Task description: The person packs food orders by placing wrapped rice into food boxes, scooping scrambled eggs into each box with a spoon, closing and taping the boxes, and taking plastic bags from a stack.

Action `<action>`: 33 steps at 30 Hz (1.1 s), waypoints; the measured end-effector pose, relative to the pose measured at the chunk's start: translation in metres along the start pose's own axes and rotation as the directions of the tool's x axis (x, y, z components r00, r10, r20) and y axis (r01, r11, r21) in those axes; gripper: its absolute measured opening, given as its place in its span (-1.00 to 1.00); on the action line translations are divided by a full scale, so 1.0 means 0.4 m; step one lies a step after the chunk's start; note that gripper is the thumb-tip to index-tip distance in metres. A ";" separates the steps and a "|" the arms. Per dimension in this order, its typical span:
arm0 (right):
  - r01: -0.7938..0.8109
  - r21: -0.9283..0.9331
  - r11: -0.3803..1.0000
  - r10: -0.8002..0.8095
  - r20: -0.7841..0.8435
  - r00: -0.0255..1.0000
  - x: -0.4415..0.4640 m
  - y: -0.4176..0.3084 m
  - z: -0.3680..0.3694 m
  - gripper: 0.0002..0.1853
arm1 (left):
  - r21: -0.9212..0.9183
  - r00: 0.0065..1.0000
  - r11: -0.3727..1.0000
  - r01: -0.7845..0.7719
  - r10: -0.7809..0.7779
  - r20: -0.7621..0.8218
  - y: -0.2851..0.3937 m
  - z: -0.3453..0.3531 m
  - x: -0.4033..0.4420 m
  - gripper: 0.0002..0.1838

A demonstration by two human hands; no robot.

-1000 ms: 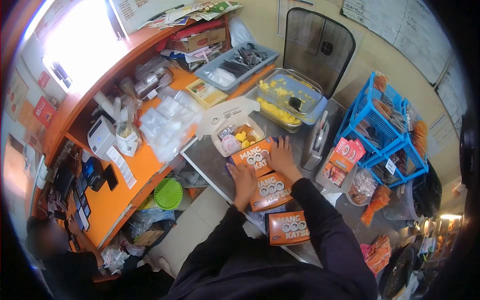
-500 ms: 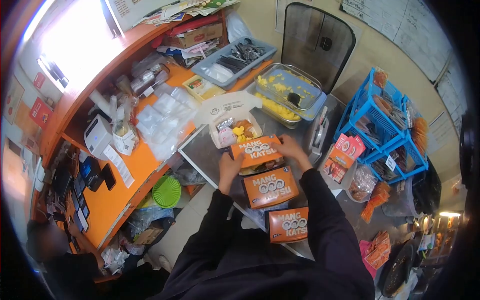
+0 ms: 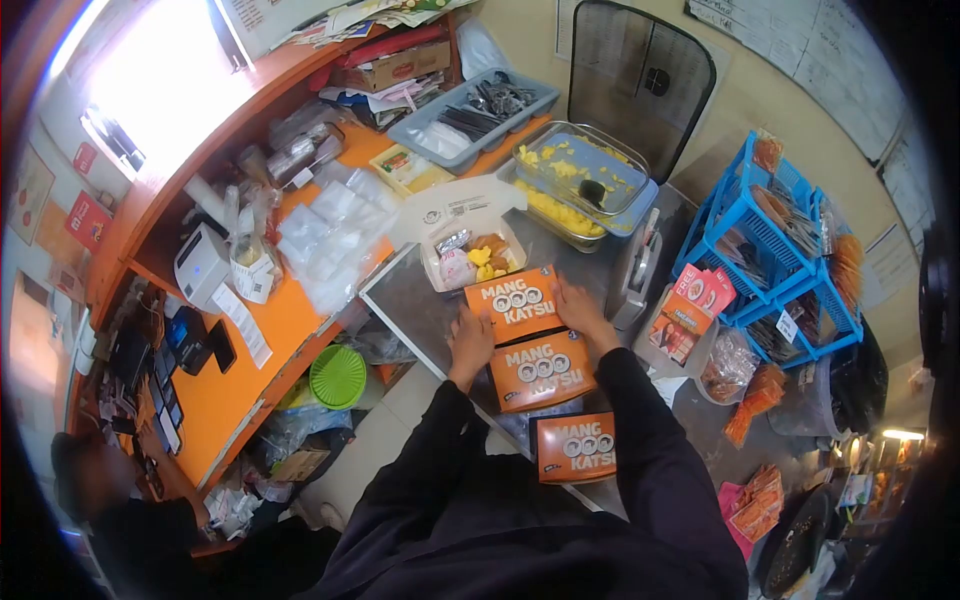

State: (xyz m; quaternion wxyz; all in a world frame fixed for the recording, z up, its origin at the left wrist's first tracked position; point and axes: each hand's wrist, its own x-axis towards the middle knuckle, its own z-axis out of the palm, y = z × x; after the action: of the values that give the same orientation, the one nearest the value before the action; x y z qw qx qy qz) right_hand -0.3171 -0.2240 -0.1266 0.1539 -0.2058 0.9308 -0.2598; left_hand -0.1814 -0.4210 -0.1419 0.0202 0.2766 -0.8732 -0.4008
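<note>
My left hand (image 3: 471, 343) and my right hand (image 3: 585, 312) grip opposite sides of an orange takeaway box (image 3: 515, 301) printed "MANG KATSU". Its lid lies flat, and what is inside is hidden. Directly in front of it stands a second orange box (image 3: 543, 371), and a third box (image 3: 577, 448) is closest to my body; both have their lids down. Behind the gripped box, an open takeaway box (image 3: 459, 210) shows its white inner lid raised. It contains a wrapped white bundle (image 3: 457, 270), yellow cubes (image 3: 484, 262) and browned pieces of food.
Glass containers of yellow cubes (image 3: 562, 215) stand at the back. Left is an orange counter (image 3: 205, 405) with plastic bags (image 3: 335, 235) and a printer (image 3: 203, 262). A grey cutlery tray (image 3: 412, 150) lies behind; blue baskets (image 3: 765, 250) stand right. Another person (image 3: 140, 520) is lower left.
The lid of the gripped box has come down, covering the opening that showed at its front. My left hand has shifted slightly right and forward along its side.
</note>
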 end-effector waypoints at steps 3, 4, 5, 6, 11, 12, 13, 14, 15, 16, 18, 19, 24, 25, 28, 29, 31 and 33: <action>0.367 -0.085 0.926 -0.374 -0.101 0.922 -0.065 0.001 -0.065 -0.43 | 0.078 0.955 0.961 -0.265 0.273 -0.115 0.006 -0.016 -0.037 -0.24; 0.525 -0.150 0.838 -0.542 -0.122 0.831 -0.071 0.008 -0.088 -0.39 | 0.107 0.883 0.887 -0.449 0.459 -0.096 0.000 -0.040 -0.030 -0.23; 0.571 -0.191 0.799 -0.586 -0.028 0.810 -0.066 0.012 -0.102 -0.37 | 0.133 0.777 0.778 -0.614 0.625 -0.068 -0.005 -0.059 -0.024 -0.21; 0.615 -0.219 0.758 -0.615 0.075 0.785 -0.068 0.018 -0.108 -0.34 | 0.230 0.736 0.714 -0.661 0.676 0.014 -0.003 -0.070 -0.021 -0.19; 0.698 -0.370 0.613 -0.634 0.298 0.714 -0.046 0.015 -0.105 -0.26 | 0.411 0.611 0.488 -0.770 0.750 0.253 0.024 -0.097 0.016 -0.09; 0.723 -0.428 0.543 -0.656 0.321 0.683 -0.039 0.013 -0.107 -0.26 | 0.449 0.611 0.466 -0.763 0.747 0.263 0.023 -0.096 0.022 -0.09; 0.741 -0.481 0.469 -0.674 0.347 0.652 -0.034 0.014 -0.110 -0.25 | 0.482 0.612 0.445 -0.755 0.742 0.273 0.024 -0.090 0.027 -0.09; 0.736 -0.525 0.427 -0.659 0.377 0.651 -0.029 0.014 -0.109 -0.27 | 0.513 0.615 0.425 -0.746 0.735 0.286 0.021 -0.081 0.027 -0.10; 0.731 -0.564 0.383 -0.642 0.406 0.650 -0.022 0.006 -0.110 -0.28 | 0.528 0.620 0.415 -0.741 0.725 0.301 0.017 -0.074 0.026 -0.12; 0.725 -0.602 0.336 -0.626 0.432 0.649 -0.020 -0.003 -0.111 -0.29 | 0.546 0.624 0.401 -0.736 0.715 0.316 0.016 -0.072 0.029 -0.13; 0.725 -0.637 0.263 -0.664 0.426 0.615 -0.008 0.004 -0.105 -0.33 | 0.570 0.621 0.375 -0.730 0.712 0.327 0.018 -0.070 0.038 -0.17; 0.723 -0.654 0.222 -0.682 0.425 0.595 -0.003 0.010 -0.100 -0.35 | 0.577 0.618 0.368 -0.729 0.716 0.323 0.019 -0.068 0.040 -0.19; 0.737 -0.569 0.365 -0.711 0.341 0.615 0.001 0.020 -0.106 -0.53 | 0.507 0.629 0.421 -0.752 0.686 0.364 0.015 -0.077 0.055 -0.28; 0.744 -0.521 0.418 -0.712 0.321 0.624 -0.008 0.024 -0.107 -0.57 | 0.500 0.623 0.418 -0.759 0.689 0.370 0.008 -0.072 0.056 -0.30; 0.701 -0.502 0.506 -0.655 0.305 0.691 -0.025 0.015 -0.111 -0.65 | 0.494 0.595 0.401 -0.771 0.731 0.335 0.001 -0.070 0.055 -0.37; 0.708 -0.470 0.527 -0.648 0.316 0.692 -0.039 0.015 -0.106 -0.65 | 0.491 0.584 0.397 -0.776 0.746 0.319 -0.005 -0.068 0.047 -0.39; 0.718 -0.414 0.559 -0.640 0.336 0.691 -0.058 0.027 -0.094 -0.65 | 0.358 0.574 0.465 -0.810 0.756 0.316 -0.014 -0.075 0.031 -0.45; 0.691 -0.218 0.690 -0.679 0.136 0.721 -0.070 0.035 -0.074 -0.70 | 0.182 0.571 0.542 -0.821 0.764 0.300 -0.027 -0.077 0.034 -0.52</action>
State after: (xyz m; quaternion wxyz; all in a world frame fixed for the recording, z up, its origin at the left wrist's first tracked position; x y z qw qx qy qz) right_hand -0.3088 -0.1876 -0.1049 0.0393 -0.5615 0.8083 -0.1727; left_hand -0.1797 -0.4547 -0.1311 0.0764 -0.1888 -0.9508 -0.2333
